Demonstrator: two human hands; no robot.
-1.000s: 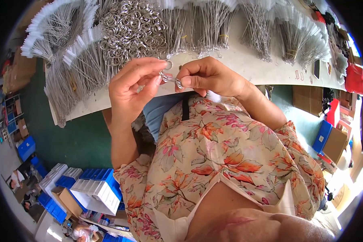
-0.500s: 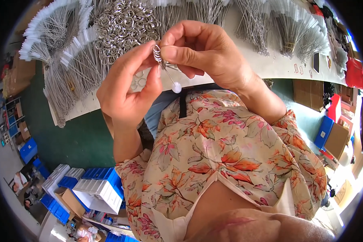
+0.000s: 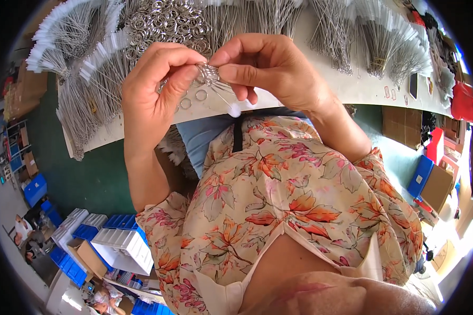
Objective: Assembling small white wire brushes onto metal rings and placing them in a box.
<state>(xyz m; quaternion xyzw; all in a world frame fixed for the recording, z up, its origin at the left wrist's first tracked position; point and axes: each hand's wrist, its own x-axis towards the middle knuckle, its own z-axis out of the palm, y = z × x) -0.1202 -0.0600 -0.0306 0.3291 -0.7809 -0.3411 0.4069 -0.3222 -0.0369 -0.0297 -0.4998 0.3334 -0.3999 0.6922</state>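
Over the front edge of the table, my right hand [image 3: 284, 73] is closed on a small bunch of thin wire brushes [image 3: 223, 93]. Their wire stems slant down to a white bristle tip [image 3: 235, 111]. My left hand [image 3: 155, 79] pinches thumb against forefinger at the looped metal ends of the same bunch, touching the fingertips of the right. Whether it grips a ring or a wire loop there is too small to tell. Just below the left fingers, a few loose split rings [image 3: 201, 95] lie on the table.
A heap of shiny split rings [image 3: 165, 23] covers the table beyond my hands. Bundles of white-tipped wire brushes [image 3: 92, 84] lie left and right of it. A dark phone [image 3: 413, 85] rests at the right. Blue bins [image 3: 123, 223] and cardboard boxes [image 3: 402, 125] stand around.
My left hand has closed from a spread thumb and forefinger into a pinch. The stacked coil of rings seen between the hands is now mostly hidden by fingers; the brushes have tilted.
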